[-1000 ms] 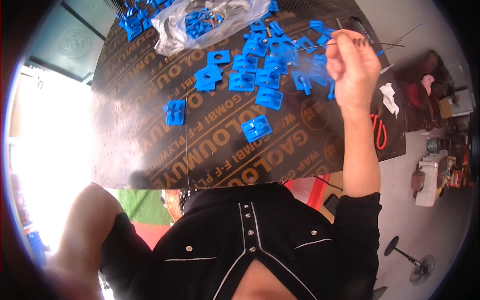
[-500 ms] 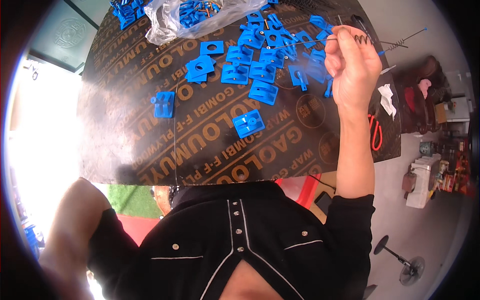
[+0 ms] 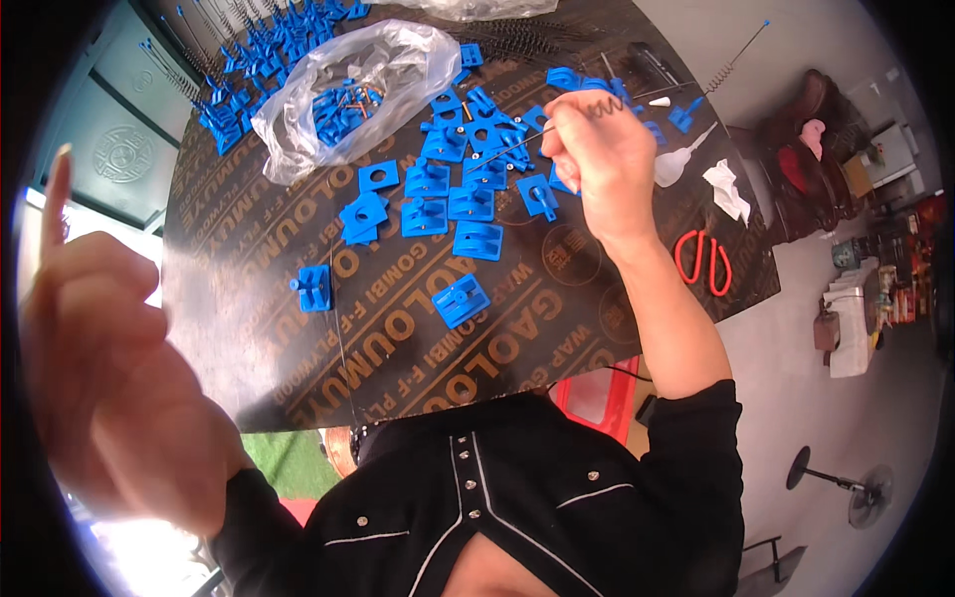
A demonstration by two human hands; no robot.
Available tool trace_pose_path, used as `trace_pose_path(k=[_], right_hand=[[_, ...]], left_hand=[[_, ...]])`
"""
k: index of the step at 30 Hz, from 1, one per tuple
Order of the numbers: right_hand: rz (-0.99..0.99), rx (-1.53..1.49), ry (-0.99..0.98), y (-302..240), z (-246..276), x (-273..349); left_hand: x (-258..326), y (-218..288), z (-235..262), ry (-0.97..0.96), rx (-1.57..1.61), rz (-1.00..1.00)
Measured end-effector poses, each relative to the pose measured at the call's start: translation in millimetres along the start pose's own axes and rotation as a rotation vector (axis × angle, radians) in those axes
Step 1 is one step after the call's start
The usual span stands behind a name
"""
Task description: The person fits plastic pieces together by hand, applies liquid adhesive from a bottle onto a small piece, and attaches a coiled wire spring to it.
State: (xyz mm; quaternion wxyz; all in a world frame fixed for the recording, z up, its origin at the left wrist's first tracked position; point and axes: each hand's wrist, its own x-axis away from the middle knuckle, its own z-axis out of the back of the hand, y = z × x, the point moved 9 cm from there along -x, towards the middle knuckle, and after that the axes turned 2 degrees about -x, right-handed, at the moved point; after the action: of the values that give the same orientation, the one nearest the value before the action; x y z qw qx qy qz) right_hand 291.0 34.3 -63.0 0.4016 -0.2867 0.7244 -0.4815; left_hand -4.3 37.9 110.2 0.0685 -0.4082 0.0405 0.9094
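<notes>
1. Our right hand (image 3: 597, 159) sits at about 1 o'clock over the dark printed board (image 3: 557, 328). It's closed in a pinch on a thin wire rod with a coiled spring section (image 3: 597, 107); the coil pokes out just above the knuckles and the straight wire runs toward 9 o'clock.
2. Change vs. a second ago: the right hand has come down from the board's 2 o'clock edge toward the middle of the blue plastic brackets (image 3: 453, 199), same grip on the rod. We read that as bringing the rod to a bracket, not putting it down.
3. Bigger change: our left hand (image 3: 95, 328) has swung up into view at 9 o'clock, off the board, close to the camera. Fingers are loosely curled with one raised; it holds nothing we can see. Before, only the arm showed low at 7 o'clock.
4. Loose brackets nearest us: one at board centre (image 3: 461, 300), one at 9 o'clock of it (image 3: 315, 289). Neither is touched.
5. Clear plastic bag (image 3: 348, 95) with more blue parts lies at 11 o'clock; finished-looking rod assemblies (image 3: 249, 60) are stacked beyond it.
6. Red scissors (image 3: 704, 261) at 3 o'clock of the right wrist, untouched. White crumpled scrap (image 3: 726, 189) just above them.
</notes>
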Motion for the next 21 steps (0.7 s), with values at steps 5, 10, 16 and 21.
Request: trace_pose_path(k=[5,10,16,21], right_hand=[[0.026,-0.017,0.034,-4,-2,2],[0.021,-0.065,0.017,-6,-2,3],[0.011,-0.075,0.052,-5,4,2],[0.008,-0.064,0.054,-5,3,1]], left_hand=[[5,-32,-27,0.056,-0.177,0.337],[29,-90,-56,-0.062,-0.084,0.762],[52,-136,-82,-0.197,-0.083,0.903],[63,-164,-95,-0.217,-0.079,0.880]])
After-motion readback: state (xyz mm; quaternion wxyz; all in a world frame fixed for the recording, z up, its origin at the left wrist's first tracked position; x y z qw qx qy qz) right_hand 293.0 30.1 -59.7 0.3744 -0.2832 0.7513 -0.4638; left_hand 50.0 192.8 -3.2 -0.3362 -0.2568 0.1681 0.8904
